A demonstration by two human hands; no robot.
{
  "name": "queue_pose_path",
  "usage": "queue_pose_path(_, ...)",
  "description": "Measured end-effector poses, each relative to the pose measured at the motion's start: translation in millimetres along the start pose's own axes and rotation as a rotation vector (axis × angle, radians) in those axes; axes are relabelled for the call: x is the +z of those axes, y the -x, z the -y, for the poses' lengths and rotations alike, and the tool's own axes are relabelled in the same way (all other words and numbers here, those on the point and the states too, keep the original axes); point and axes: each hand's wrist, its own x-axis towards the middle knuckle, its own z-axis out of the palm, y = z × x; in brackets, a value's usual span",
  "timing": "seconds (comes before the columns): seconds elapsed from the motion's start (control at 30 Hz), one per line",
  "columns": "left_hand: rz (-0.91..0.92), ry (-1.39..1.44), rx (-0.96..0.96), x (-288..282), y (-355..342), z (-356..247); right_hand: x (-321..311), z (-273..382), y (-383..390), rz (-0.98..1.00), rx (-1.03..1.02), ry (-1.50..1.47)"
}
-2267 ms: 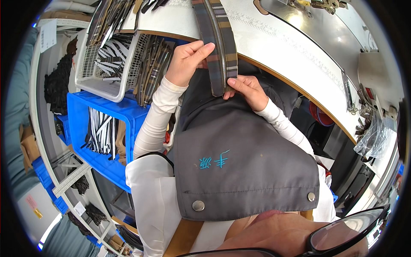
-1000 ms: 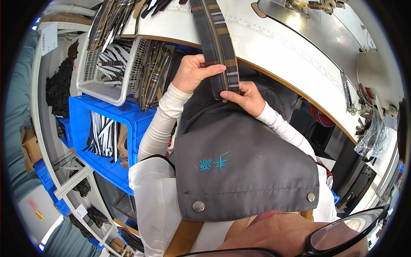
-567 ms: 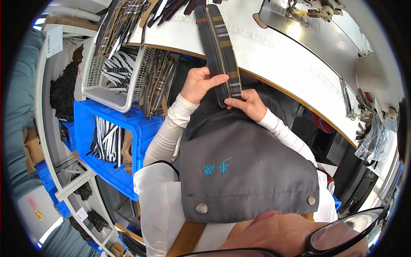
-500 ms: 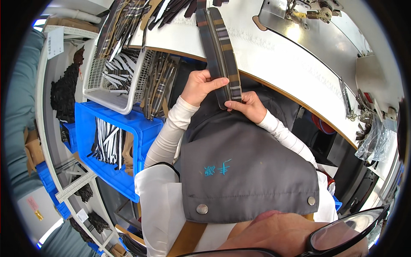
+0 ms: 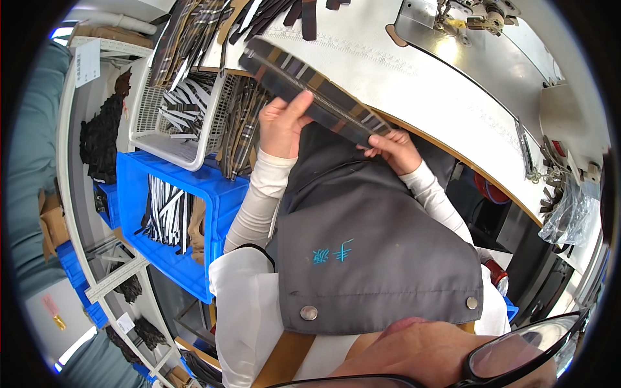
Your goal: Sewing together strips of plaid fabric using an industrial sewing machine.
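Blue crate (image 5: 194,194) of striped strips under white wire basket (image 5: 169,132), beside white table (image 5: 427,90).

— What hems in the hands at the white curved table (image 5: 414,84)?

— The long dark plaid fabric strip (image 5: 310,90) they hold lies slantwise over the table edge, with the left hand (image 5: 283,123) and right hand (image 5: 391,143) just below it. To the left, a white wire basket (image 5: 169,129) of striped strips and a blue plastic crate (image 5: 213,194) crowd close beside the left forearm.

— And open room?

— The bare white top beyond the strip, short of the steel sewing-machine plate (image 5: 466,45); loose dark strips (image 5: 278,13) lie along the far left edge.
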Motion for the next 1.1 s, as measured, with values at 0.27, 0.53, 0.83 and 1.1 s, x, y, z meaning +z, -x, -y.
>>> queue_pose_path(0.27, -0.280, 0.109, 0.198, -58.0, 1.2, -10.9, -23.1, -0.4, -6.9, -0.165, -0.014, -0.184)
queue_pose_path(0.53, -0.034, 0.181, -0.036, -134.8, 30.8, 1.4, 55.1, 79.0, 46.6, 0.010, -0.249, 0.650)
queue_pose_path(0.83, 0.411, -0.268, -0.413, -43.7, 48.9, 33.5, 26.8, 150.5, -62.1, -0.186, -0.347, 0.599)
queue_pose_path(1.1, 0.407, -0.159, -0.333, -3.0, 50.1, 48.9, 9.4, 129.6, -12.2, -0.291, -0.577, 1.006)
